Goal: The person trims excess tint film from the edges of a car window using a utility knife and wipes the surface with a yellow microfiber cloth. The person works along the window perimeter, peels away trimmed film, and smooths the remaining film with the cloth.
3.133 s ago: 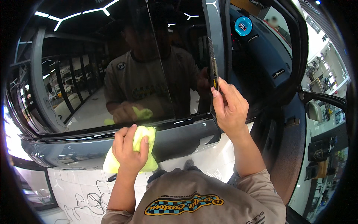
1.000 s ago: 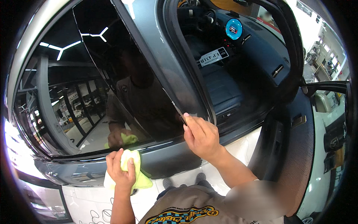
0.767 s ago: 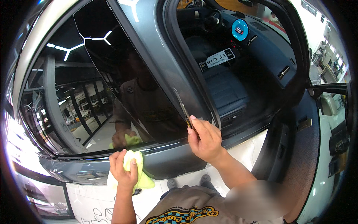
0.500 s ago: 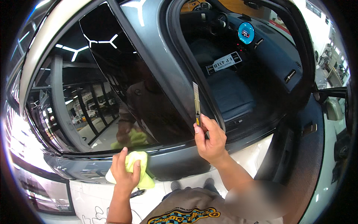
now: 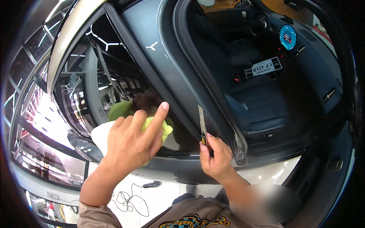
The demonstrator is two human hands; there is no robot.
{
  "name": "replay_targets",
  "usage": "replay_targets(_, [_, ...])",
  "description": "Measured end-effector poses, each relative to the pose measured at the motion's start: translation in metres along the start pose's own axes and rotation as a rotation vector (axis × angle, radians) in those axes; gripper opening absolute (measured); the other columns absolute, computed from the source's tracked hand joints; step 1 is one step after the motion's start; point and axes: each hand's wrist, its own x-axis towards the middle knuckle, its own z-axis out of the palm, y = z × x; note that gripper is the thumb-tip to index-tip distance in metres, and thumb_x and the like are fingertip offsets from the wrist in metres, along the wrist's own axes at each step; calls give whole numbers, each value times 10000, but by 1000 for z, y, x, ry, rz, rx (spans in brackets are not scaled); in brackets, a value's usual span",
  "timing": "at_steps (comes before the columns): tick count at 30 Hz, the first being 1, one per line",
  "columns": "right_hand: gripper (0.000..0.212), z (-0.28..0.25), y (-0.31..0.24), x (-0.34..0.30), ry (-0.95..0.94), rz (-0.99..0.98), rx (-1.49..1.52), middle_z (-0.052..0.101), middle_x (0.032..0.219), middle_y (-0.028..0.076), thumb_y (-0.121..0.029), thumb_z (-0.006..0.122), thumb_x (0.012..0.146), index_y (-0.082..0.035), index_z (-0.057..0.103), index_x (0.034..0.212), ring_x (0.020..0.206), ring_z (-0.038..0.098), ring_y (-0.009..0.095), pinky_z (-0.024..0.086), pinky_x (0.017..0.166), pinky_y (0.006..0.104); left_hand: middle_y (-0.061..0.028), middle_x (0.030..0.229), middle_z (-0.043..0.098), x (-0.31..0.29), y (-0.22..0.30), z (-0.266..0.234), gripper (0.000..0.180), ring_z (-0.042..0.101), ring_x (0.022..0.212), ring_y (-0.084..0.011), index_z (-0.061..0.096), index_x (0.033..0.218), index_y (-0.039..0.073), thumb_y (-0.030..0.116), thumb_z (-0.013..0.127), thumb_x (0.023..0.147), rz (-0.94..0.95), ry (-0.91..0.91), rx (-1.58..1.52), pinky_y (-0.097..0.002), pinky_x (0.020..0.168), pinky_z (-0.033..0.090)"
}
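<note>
We have a glossy dark-grey metal car (image 5: pixel 146 45) before us, with a tinted glass side window (image 5: pixel 114 62). Our left hand (image 5: pixel 131 138) curls around a fluffy yellow-green cloth (image 5: pixel 166 132) by the window, index finger extended; our right hand (image 5: pixel 216 154) pinches a slim black-handled, steel-bladed cutter (image 5: pixel 202 125) near the pillar (image 5: pixel 186 89).

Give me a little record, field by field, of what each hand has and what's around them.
Left hand: holds a yellow-green cloth; index finger stretched out, contact with the car unclear
Right hand: holds a utility knife, blade extended and pointing away from the person
Vehicle: dark grey car, one door open
Near left hand: dark, glossy side window
Inside the car: seat, steering wheel, round lit screen, white rectangular plate
On the floor: black cable, loosely looped
</note>
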Motion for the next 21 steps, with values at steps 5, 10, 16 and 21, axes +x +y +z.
replay_targets(5, [437,1,0,-1,3,28,7,661,847,175,71,673,831,102,544,1247,617,619,264,498,547,361,-44,797,473,-5,8,15,682,463,598,-167,614,1381,97,161,740,714,-20,97,-22,-310,545,373])
replay_targets(10, [412,-2,-2,-4,-33,41,-49,650,825,170,66,677,827,90,567,1224,607,604,272,487,543,360,-46,787,465,-11,14,16,675,488,590,-175,603,1390,118,187,731,730,-60,76,-51,-318,549,386])
replay_targets(16, [382,1,-15,35,-31,-9,-132,643,823,158,61,685,832,69,594,1203,615,611,245,493,531,331,-58,790,472,-26,32,37,661,527,596,-203,557,1428,111,221,739,803,-213,208,-241,-343,542,409])
replay_targets(21, [348,18,-33,99,-103,-68,-257,659,974,182,46,669,867,53,599,1208,735,683,304,566,635,367,-106,927,574,-86,66,65,622,593,675,-271,582,1378,75,241,770,809,-373,226,-490,-379,584,494])
